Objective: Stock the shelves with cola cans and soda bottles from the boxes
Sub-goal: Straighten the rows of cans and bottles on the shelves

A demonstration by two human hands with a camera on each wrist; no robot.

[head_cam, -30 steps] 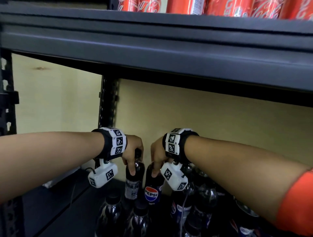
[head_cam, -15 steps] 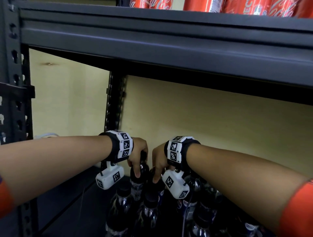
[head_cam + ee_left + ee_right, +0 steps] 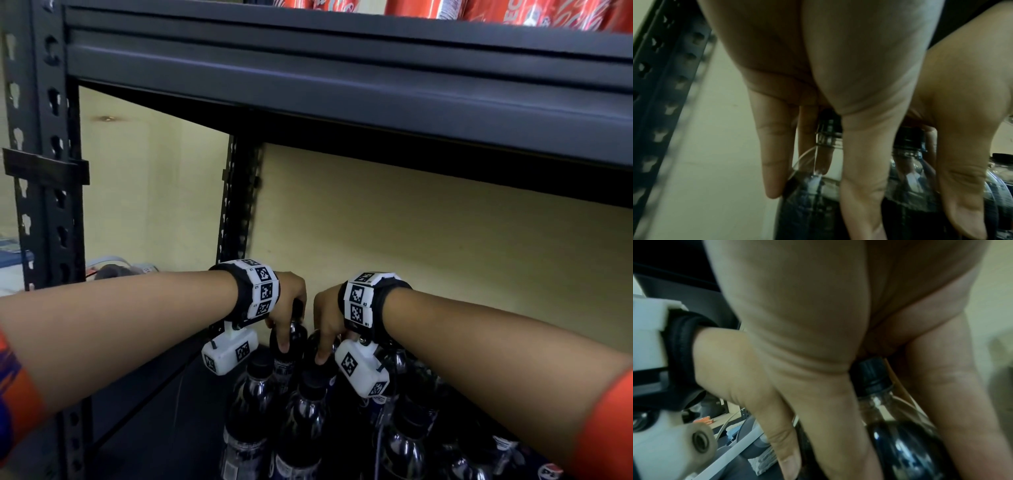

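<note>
Two dark cola bottles with black caps are held side by side at the back of the lower shelf. My left hand (image 3: 289, 318) grips the left bottle (image 3: 295, 337) from above, thumb and fingers curled round its neck (image 3: 829, 129). Close on its right, my right hand (image 3: 327, 317) grips the other bottle (image 3: 312, 344) the same way, its cap (image 3: 871, 371) between thumb and fingers. Both bottles hang upright. Their bases are hidden behind several more bottles (image 3: 305, 411) standing in front.
The upper shelf beam (image 3: 342, 85) runs low overhead, with red cola cans (image 3: 479, 10) on top. A slotted front post (image 3: 44, 171) stands at left and a rear post (image 3: 239, 205) just behind my left hand. Bare shelf board (image 3: 154, 411) lies left of the bottles.
Both hands have lowered their bottles behind the front row, so the labels seen a second ago are now hidden. The view has shifted right and closer.
</note>
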